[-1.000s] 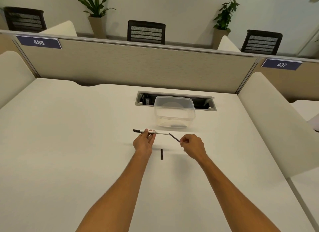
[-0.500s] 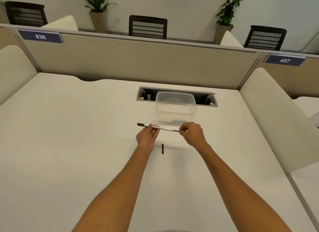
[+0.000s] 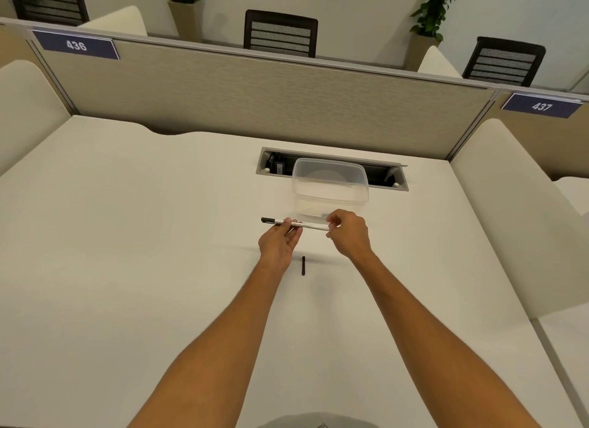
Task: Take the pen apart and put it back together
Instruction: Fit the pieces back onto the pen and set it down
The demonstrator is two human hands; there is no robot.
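Observation:
A white pen barrel (image 3: 307, 225) with a black left end is held level above the white desk (image 3: 159, 268). My left hand (image 3: 278, 244) grips it from below near its left part. My right hand (image 3: 347, 233) pinches the barrel's right end with thumb and fingers; what lies at that end is hidden by the fingers. A small black pen part (image 3: 303, 265) lies loose on the desk just below and between the two hands.
A clear plastic container (image 3: 331, 188) stands just behind the hands, in front of a recessed cable tray (image 3: 387, 175). A beige partition (image 3: 255, 93) closes the desk's far side, and cream dividers (image 3: 510, 220) flank it.
My right hand brought a thin dark refill to the barrel's right end and pushed it in; the refill no longer shows. The left hand kept its hold.

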